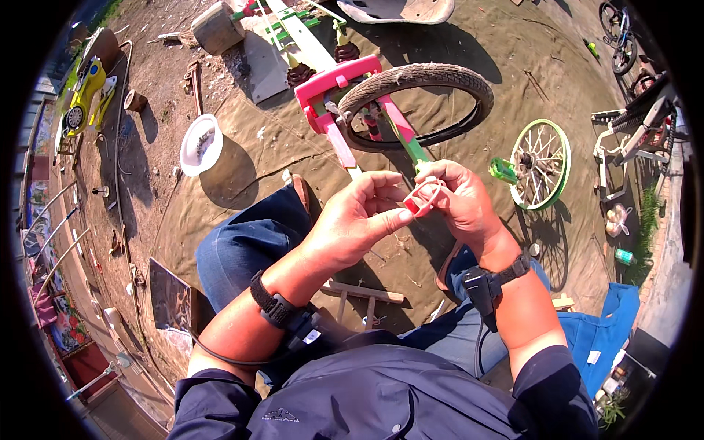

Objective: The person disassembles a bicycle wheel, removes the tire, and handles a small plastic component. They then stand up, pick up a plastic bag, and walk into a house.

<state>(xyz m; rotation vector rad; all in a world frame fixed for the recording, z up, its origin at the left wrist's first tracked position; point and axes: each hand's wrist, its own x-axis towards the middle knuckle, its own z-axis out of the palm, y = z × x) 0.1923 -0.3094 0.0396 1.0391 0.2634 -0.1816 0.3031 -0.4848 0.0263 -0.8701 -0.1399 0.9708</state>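
In front of my lap, both hands meet at a small red piece with a pale loop [422, 202]; its exact kind is too small to tell. My left hand [352, 224] is closed, pinching its left side between thumb and fingers. My right hand [469, 205] is closed round its other side, fingertips curled over the loop. Just beyond them stands a pink and green bicycle fork [403, 125] with a pink crown [334, 82]. A black bicycle tyre [473, 88] hangs slanted around the fork, without a wheel in it.
A spoked wheel with a lime green rim [563, 147] stands at right. White basin [192, 150] and rusty pipe wrench [196, 88] lie left on the ground sheet. A small wooden stool [367, 292] sits between my legs. Blue cloth [616, 315] lies right, a yellow toy car [88, 95] far left.
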